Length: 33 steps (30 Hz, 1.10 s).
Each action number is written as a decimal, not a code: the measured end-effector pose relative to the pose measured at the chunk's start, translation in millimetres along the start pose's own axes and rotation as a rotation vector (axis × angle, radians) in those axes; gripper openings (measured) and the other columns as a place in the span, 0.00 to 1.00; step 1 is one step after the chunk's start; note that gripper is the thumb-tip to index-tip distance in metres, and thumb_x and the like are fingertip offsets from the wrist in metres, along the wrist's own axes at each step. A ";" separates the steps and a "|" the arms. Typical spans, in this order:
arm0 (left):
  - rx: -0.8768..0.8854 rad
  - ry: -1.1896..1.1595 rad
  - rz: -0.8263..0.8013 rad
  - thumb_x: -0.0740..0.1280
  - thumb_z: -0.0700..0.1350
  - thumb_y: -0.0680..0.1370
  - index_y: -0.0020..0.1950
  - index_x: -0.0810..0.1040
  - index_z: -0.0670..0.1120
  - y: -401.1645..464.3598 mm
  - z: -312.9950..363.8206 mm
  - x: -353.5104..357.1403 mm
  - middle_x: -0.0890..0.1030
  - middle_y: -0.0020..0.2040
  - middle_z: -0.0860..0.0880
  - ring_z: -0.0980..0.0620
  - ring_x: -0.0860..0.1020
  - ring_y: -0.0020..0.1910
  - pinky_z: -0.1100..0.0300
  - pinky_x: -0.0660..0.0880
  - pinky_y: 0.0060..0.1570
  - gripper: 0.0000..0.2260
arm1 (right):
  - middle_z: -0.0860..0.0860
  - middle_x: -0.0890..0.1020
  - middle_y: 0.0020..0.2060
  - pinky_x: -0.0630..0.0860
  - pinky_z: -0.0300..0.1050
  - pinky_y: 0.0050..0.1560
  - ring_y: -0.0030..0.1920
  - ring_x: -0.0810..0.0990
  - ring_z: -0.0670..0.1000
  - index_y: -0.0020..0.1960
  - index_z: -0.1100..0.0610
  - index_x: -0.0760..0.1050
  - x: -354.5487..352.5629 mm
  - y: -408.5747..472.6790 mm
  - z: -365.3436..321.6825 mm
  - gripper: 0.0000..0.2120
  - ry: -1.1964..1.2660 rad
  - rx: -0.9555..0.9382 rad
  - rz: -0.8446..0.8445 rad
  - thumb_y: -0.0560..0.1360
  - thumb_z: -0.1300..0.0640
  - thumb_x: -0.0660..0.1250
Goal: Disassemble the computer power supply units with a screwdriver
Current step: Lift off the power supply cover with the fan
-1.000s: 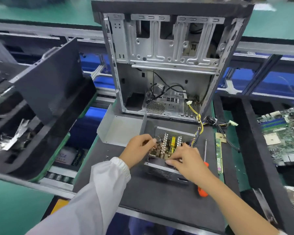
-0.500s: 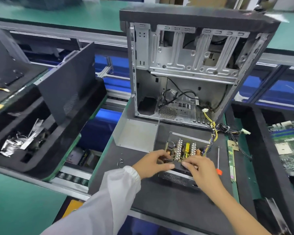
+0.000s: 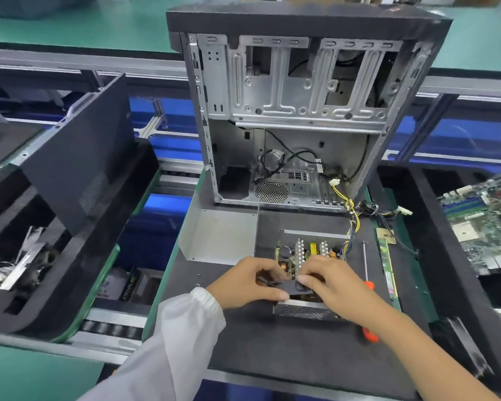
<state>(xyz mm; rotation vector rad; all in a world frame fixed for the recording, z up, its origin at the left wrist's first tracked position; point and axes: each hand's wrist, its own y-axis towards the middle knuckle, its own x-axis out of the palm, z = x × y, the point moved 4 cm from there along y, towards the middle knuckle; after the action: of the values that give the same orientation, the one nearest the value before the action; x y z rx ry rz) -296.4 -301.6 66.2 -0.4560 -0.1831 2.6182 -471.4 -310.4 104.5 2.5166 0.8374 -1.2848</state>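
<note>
Green factory flooring and blue conveyor bays surround the dark padded surface (image 3: pixel 287 351) on which you are working. An emptied computer case (image 3: pixel 301 111) stands upright at the far edge, its cables trailing out toward the right. A bent grey cover panel (image 3: pixel 217 235) lies flat just left of the unit, already off. The power supply unit (image 3: pixel 307 256) sits open-topped in the middle of the surface, near you, with its circuit board and heat sinks exposed and its yellow and black wire bundle (image 3: pixel 352 224) running back toward the case.

Your left hand (image 3: pixel 243 283) and right hand (image 3: pixel 339 286) both have their grip curled on a flat black piece (image 3: pixel 298 286) at the near end of the unit, pinching it between thumb and fingers; what that piece is cannot be made out. The screwdriver (image 3: pixel 365 264) lies apart on the right, unheld, just left of a green memory stick (image 3: pixel 388 270).

Recommendation, as judgement only: you appear to be freeing an inner part by hand. Lift it evenly from both sides, and keep the metal housing (image 3: pixel 301 309) seated on the surface. Check for any remaining screw or attached lead before pulling harder; if it resists, take up the screwdriver. Keep your fingertips off the capacitors and the sharp sheet edges
</note>
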 end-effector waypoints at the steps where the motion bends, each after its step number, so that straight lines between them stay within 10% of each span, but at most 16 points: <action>1: 0.008 0.019 -0.014 0.79 0.45 0.70 0.43 0.79 0.57 -0.1 1.2 -2.2 0.78 0.40 0.59 0.62 0.75 0.41 0.66 0.73 0.48 0.11 | 0.44 0.74 0.40 0.72 0.44 0.49 0.44 0.74 0.46 0.42 0.52 0.75 2.4 3.8 -3.2 0.08 -0.043 0.006 -0.035 0.80 0.53 0.62; 11: -0.059 -0.030 0.044 0.69 0.33 0.74 0.45 0.76 0.47 -16.6 -20.9 -22.8 0.80 0.45 0.49 0.55 0.80 0.48 0.58 0.77 0.56 0.09 | 0.46 0.83 0.40 0.72 0.36 0.47 0.42 0.79 0.40 0.44 0.50 0.79 -4.0 11.9 -5.7 0.14 0.254 0.169 0.054 0.80 0.47 0.58; 16: -0.105 -0.075 0.109 0.61 0.28 0.74 0.47 0.70 0.45 -24.4 -38.9 -18.9 0.79 0.47 0.49 0.60 0.79 0.45 0.72 0.70 0.44 0.12 | 0.38 0.81 0.44 0.69 0.27 0.48 0.47 0.77 0.36 0.46 0.40 0.77 -3.5 -12.0 6.0 0.04 0.202 0.153 0.009 0.74 0.48 0.70; 27: -0.055 0.148 0.107 0.62 0.30 0.73 0.49 0.73 0.50 -19.1 -34.2 -20.6 0.77 0.42 0.53 0.53 0.74 0.41 0.62 0.72 0.46 0.15 | 0.44 0.80 0.29 0.71 0.33 0.34 0.30 0.75 0.40 0.34 0.42 0.74 12.0 35.3 -40.0 0.12 0.237 0.083 0.073 0.74 0.53 0.71; 33: -0.066 0.154 0.240 0.62 0.26 0.70 0.52 0.79 0.39 -18.3 -19.2 -27.5 0.83 0.45 0.42 0.43 0.82 0.47 0.57 0.78 0.51 0.15 | 0.43 0.80 0.45 0.72 0.31 0.43 0.41 0.76 0.38 0.54 0.41 0.70 18.6 16.1 -15.0 0.21 0.215 0.218 -0.066 0.67 0.46 0.77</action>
<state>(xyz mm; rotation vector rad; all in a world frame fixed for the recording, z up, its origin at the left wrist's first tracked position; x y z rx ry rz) -259.0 -297.5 59.8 -0.7412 -0.1743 2.8005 -443.4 -310.1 97.5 2.8621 0.8730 -1.1991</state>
